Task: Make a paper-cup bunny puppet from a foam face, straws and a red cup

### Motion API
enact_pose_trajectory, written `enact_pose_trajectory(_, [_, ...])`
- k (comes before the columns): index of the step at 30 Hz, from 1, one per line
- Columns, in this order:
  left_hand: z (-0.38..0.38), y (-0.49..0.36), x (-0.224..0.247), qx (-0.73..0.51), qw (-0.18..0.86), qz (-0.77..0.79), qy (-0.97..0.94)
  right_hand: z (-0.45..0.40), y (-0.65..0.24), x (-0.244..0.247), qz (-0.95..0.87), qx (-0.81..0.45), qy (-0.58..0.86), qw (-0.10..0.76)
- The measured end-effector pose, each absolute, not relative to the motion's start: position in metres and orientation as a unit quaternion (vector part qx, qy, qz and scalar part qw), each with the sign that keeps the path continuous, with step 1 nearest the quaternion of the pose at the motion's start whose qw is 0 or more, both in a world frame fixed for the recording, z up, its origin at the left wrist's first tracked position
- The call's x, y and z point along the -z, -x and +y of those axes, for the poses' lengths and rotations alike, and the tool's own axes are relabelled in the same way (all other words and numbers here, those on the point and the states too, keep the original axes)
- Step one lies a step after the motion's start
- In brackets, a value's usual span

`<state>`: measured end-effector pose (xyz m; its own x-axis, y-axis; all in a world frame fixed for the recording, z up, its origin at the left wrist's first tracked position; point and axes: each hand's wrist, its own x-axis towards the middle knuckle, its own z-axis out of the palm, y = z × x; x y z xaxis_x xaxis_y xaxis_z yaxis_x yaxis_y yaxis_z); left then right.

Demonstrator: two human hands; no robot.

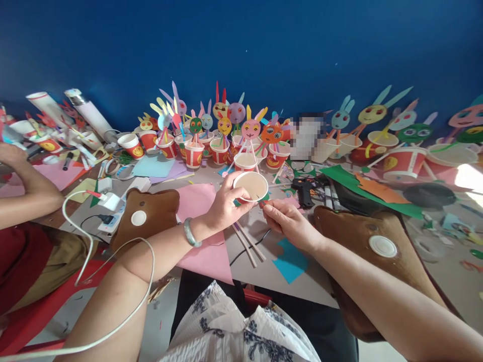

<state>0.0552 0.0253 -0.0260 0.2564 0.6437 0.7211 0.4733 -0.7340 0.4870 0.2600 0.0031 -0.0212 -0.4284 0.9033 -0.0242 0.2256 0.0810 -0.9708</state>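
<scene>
My left hand (226, 203) is closed around a paper cup (250, 187), its open white rim tipped toward me. Thumb and fingers press the cup's left side and front. My right hand (292, 223) is closed just to the lower right of the cup, fingertips together by a bit of red and green at its side. What they pinch is too small to make out. Two thin pale sticks (245, 245) stick out below the cup, slanting toward me; their upper ends are hidden. Pink paper (204, 211) lies under my left forearm, and a blue paper piece (290, 261) below my right hand.
Several red-and-white cups with paper rabbit faces (251, 129) line the back by the blue wall. A black glue gun (303, 191) lies right of the cup. Brown plush pads (145, 216) flank both arms. A white cable (153, 266) crosses my left arm. Another person's arm (30, 193) is at left.
</scene>
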Motion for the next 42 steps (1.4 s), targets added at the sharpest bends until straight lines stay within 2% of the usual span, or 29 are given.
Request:
enact_pose_trajectory(4, [0.0268, -0.0550, 0.0280, -0.497, 0.078, 0.352, -0.790, 0.0040, -0.2602, 0.0223, -0.689, -0.423, 0.465, 0.360])
enact_pose_trajectory(9, [0.0272, -0.0545, 0.0281, -0.494, 0.074, 0.345, -0.794, 0.0044, -0.2602, 0.0243, -0.657, -0.534, 0.423, 0.322])
enact_pose_trajectory(14, [0.0284, -0.0548, 0.0302, -0.494, 0.081, 0.350, -0.792, 0.0036, -0.2597, 0.0234, -0.697, -0.397, 0.471, 0.367])
enact_pose_trajectory(19, [0.0282, -0.0550, 0.0299, -0.496, 0.084, 0.348, -0.791, 0.0047, -0.2608, 0.0244, -0.649, -0.548, 0.427, 0.309])
enact_pose_trajectory(25, [0.0283, -0.0553, 0.0301, -0.481, 0.087, 0.364, -0.792, 0.0032, -0.2593, 0.0225, -0.690, -0.413, 0.471, 0.362])
enact_pose_trajectory(30, [0.0276, -0.0551, 0.0277, -0.491, 0.086, 0.351, -0.792, 0.0046, -0.2606, 0.0258, -0.628, -0.577, 0.424, 0.305])
enact_pose_trajectory(35, [0.0282, -0.0550, 0.0278, -0.481, 0.092, 0.356, -0.796, 0.0057, -0.2614, 0.0294, -0.663, -0.479, 0.458, 0.348])
enact_pose_trajectory(40, [0.0278, -0.0553, 0.0274, -0.498, 0.092, 0.342, -0.792, 0.0058, -0.2617, 0.0276, -0.635, -0.567, 0.425, 0.308])
enact_pose_trajectory(42, [0.0275, -0.0555, 0.0273, -0.497, 0.089, 0.342, -0.792, 0.0056, -0.2618, 0.0269, -0.650, -0.531, 0.437, 0.324])
